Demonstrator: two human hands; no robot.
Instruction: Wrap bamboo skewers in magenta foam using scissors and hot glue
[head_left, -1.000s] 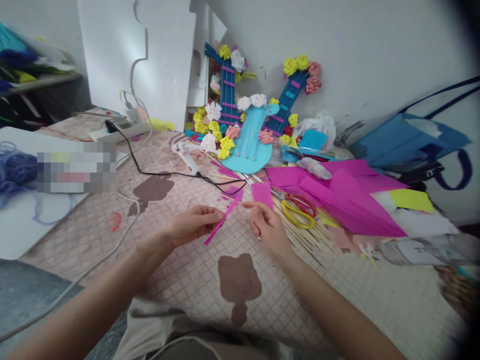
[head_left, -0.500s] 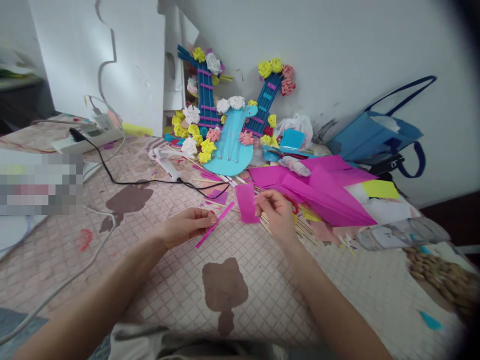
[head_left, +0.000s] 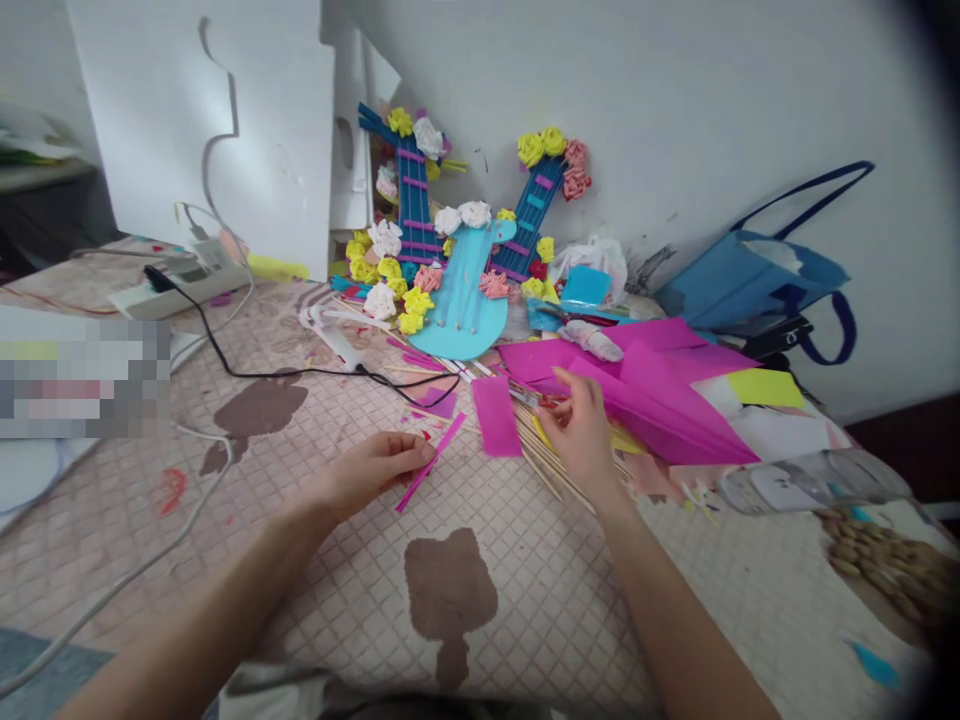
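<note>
My left hand (head_left: pixel 386 465) is closed, pinching a narrow magenta paper strip (head_left: pixel 450 435) between thumb and fingertips; the strip slants above the table. My right hand (head_left: pixel 581 430) is over a pair of scissors (head_left: pixel 525 396), its thumb and index finger apart around the reddish handle part. The palm covers the rest of the handle. Between the hands a magenta paper rectangle (head_left: pixel 496 418) lies by thin wooden sticks (head_left: pixel 559 470). Large magenta sheets (head_left: pixel 660 390) spread beyond my right hand.
Blue cardboard guitar-like shapes (head_left: pixel 465 300) with crumpled paper flowers stand against the wall. A black cable (head_left: pixel 300 374) crosses the table from a power strip (head_left: pixel 176 285). A blue bag (head_left: pixel 750 270), a plastic container (head_left: pixel 814 482) and peanuts (head_left: pixel 885 560) are at right.
My right hand has left the magenta rectangle and moved right onto the scissors, its fingers spreading. The rectangle now lies flat. My left hand still holds the strip.
</note>
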